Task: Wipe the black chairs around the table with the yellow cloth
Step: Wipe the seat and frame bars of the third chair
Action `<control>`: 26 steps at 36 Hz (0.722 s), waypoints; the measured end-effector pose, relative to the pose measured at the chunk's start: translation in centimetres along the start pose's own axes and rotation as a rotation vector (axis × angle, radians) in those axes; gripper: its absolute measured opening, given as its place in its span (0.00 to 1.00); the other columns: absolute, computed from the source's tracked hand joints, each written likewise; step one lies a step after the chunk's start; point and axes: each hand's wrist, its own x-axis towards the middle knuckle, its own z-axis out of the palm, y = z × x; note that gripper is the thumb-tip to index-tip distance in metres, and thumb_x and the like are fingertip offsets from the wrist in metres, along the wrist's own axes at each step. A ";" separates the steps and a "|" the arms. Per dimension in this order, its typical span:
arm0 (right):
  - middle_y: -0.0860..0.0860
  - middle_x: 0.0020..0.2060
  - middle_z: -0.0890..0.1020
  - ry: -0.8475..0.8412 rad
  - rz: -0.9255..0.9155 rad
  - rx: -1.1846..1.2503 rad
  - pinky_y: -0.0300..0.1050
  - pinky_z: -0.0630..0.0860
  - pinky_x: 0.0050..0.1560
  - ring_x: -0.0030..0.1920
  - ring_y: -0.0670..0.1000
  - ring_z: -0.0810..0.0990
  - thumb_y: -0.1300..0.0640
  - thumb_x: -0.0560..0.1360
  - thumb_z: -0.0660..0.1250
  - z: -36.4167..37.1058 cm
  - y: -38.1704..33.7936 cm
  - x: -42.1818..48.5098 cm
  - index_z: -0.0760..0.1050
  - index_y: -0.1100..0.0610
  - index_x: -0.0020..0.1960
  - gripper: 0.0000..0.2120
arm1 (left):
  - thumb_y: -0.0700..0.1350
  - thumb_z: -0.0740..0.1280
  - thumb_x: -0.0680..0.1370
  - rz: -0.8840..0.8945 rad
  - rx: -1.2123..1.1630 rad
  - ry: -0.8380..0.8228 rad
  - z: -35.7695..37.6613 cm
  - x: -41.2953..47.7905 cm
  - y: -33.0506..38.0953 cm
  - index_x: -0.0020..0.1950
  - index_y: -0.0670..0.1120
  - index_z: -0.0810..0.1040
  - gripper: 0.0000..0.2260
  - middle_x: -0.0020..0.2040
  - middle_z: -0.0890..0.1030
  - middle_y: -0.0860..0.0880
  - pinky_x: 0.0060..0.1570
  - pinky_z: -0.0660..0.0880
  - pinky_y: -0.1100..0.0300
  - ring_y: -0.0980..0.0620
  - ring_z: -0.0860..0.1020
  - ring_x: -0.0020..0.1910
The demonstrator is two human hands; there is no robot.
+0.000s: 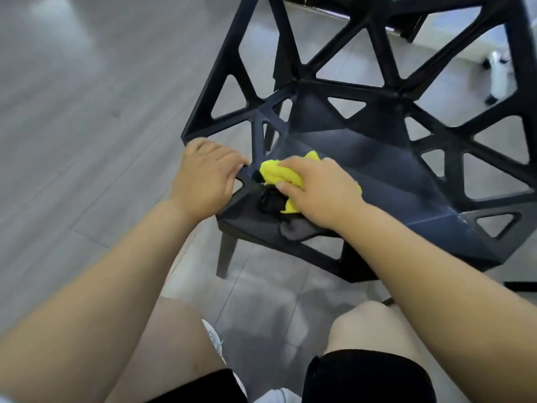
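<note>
A black chair with a frame of triangular cut-outs stands in front of me, its seat facing me. My right hand holds the bunched yellow cloth against the front left part of the seat, fingers curled over it. My left hand grips the chair's left side bar at the seat's front corner. A small dark cloth-like thing lies on the seat under my right hand.
Grey tiled floor spreads to the left and beneath the chair. My bare knees are below, close to the seat's front edge. A white object on small wheels stands on the floor at the upper right, behind the chair back.
</note>
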 end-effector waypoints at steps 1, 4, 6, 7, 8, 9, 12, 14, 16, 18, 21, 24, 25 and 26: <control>0.49 0.57 0.77 0.027 0.094 -0.005 0.52 0.70 0.49 0.58 0.59 0.71 0.44 0.78 0.60 0.0 0.0 0.9 0.69 0.45 0.66 0.18 | 0.39 0.61 0.75 0.011 -0.023 -0.024 0.1 0.5 -0.4 0.48 0.46 0.82 0.10 0.45 0.83 0.51 0.54 0.61 0.55 0.46 0.80 0.47; 0.50 0.56 0.77 0.071 0.157 -0.151 0.51 0.65 0.45 0.57 0.60 0.71 0.45 0.78 0.59 0.5 -1.7 1.7 0.70 0.50 0.62 0.16 | 0.38 0.61 0.75 0.039 -0.125 -0.082 0.0 1.3 -1.7 0.52 0.44 0.82 0.11 0.51 0.83 0.48 0.57 0.62 0.53 0.46 0.79 0.57; 0.50 0.57 0.77 0.108 0.080 -0.218 0.51 0.63 0.43 0.56 0.60 0.71 0.46 0.77 0.60 1.5 -3.2 1.0 0.70 0.51 0.61 0.15 | 0.41 0.60 0.76 0.075 -0.150 -0.093 0.1 1.4 -2.6 0.53 0.42 0.82 0.12 0.55 0.82 0.46 0.59 0.65 0.49 0.44 0.76 0.61; 0.50 0.56 0.78 0.150 0.001 -0.237 0.50 0.63 0.41 0.54 0.61 0.72 0.46 0.76 0.61 2.0 -4.1 0.3 0.72 0.51 0.60 0.15 | 0.43 0.60 0.77 0.080 -0.141 -0.090 0.1 1.2 -3.0 0.53 0.42 0.82 0.13 0.55 0.81 0.45 0.61 0.64 0.50 0.44 0.75 0.62; 0.50 0.54 0.79 0.174 -0.084 -0.237 0.49 0.62 0.39 0.50 0.61 0.74 0.47 0.74 0.63 2.5 -4.9 -0.4 0.74 0.52 0.57 0.15 | 0.45 0.59 0.77 0.069 -0.130 -0.081 0.0 0.9 -3.3 0.53 0.42 0.82 0.14 0.56 0.81 0.45 0.64 0.61 0.53 0.45 0.73 0.62; 0.51 0.51 0.81 0.195 -0.160 -0.226 0.48 0.61 0.37 0.45 0.61 0.75 0.48 0.71 0.65 3.0 -5.5 -1.0 0.76 0.53 0.54 0.14 | 0.46 0.58 0.78 0.049 -0.124 -0.072 -0.2 0.5 -3.5 0.54 0.42 0.82 0.15 0.56 0.81 0.45 0.67 0.56 0.57 0.47 0.71 0.63; 0.50 0.49 0.82 0.161 -0.314 -0.207 0.46 0.62 0.34 0.39 0.60 0.75 0.47 0.70 0.62 3.4 -5.8 -1.7 0.79 0.54 0.52 0.16 | 0.47 0.57 0.79 0.021 -0.123 -0.045 -0.7 -0.6 -3.5 0.57 0.44 0.81 0.16 0.59 0.80 0.46 0.70 0.48 0.62 0.50 0.68 0.65; 0.49 0.51 0.82 0.137 -0.416 -0.222 0.46 0.65 0.33 0.38 0.59 0.75 0.47 0.71 0.61 3.0 -5.0 -1.3 0.79 0.53 0.54 0.17 | 0.47 0.57 0.79 0.015 -0.106 -0.040 -0.7 -0.8 -3.4 0.58 0.44 0.81 0.16 0.60 0.80 0.47 0.69 0.52 0.54 0.49 0.68 0.65; 0.49 0.54 0.81 0.060 -0.432 -0.183 0.48 0.69 0.35 0.42 0.60 0.76 0.47 0.71 0.66 2.1 -4.2 -0.8 0.77 0.52 0.58 0.18 | 0.46 0.57 0.78 0.010 -0.087 -0.051 -0.6 -0.7 -3.2 0.57 0.44 0.81 0.16 0.59 0.80 0.47 0.67 0.56 0.48 0.46 0.71 0.64; 0.48 0.58 0.79 0.026 -0.293 -0.151 0.50 0.70 0.41 0.49 0.60 0.75 0.46 0.74 0.66 1.6 -3.6 -0.5 0.74 0.49 0.63 0.19 | 0.45 0.57 0.77 -0.013 -0.086 -0.046 -0.6 -0.7 -2.7 0.56 0.44 0.81 0.16 0.58 0.80 0.46 0.67 0.56 0.49 0.45 0.73 0.63; 0.48 0.58 0.78 0.085 -0.019 -0.135 0.50 0.69 0.42 0.50 0.60 0.74 0.45 0.76 0.63 1.5 -3.2 -0.9 0.74 0.49 0.63 0.18 | 0.44 0.57 0.76 -0.064 -0.092 -0.029 -0.6 -0.7 -1.9 0.55 0.42 0.81 0.16 0.57 0.81 0.46 0.68 0.54 0.50 0.43 0.74 0.62; 0.50 0.49 0.82 0.232 -0.107 -0.181 0.46 0.66 0.34 0.38 0.59 0.74 0.47 0.71 0.64 2.0 -2.9 -3.2 0.78 0.52 0.55 0.16 | 0.43 0.63 0.74 -0.099 -0.076 -0.029 -0.5 -0.5 -1.1 0.53 0.39 0.81 0.13 0.55 0.81 0.43 0.67 0.59 0.44 0.40 0.75 0.61; 0.49 0.50 0.82 0.253 -0.194 -0.178 0.46 0.66 0.33 0.36 0.58 0.73 0.47 0.71 0.64 2.2 -2.3 -4.2 0.79 0.53 0.55 0.16 | 0.43 0.65 0.73 -0.103 -0.061 -0.045 -0.5 -0.3 -0.8 0.52 0.39 0.81 0.12 0.55 0.81 0.42 0.65 0.62 0.42 0.39 0.75 0.60; 0.49 0.52 0.82 0.253 -0.268 -0.164 0.46 0.67 0.33 0.35 0.57 0.72 0.47 0.71 0.64 2.1 -1.6 -5.2 0.79 0.53 0.56 0.16 | 0.44 0.66 0.72 -0.103 -0.033 -0.072 -0.7 -0.1 -0.3 0.51 0.38 0.82 0.13 0.53 0.81 0.41 0.63 0.64 0.42 0.38 0.76 0.58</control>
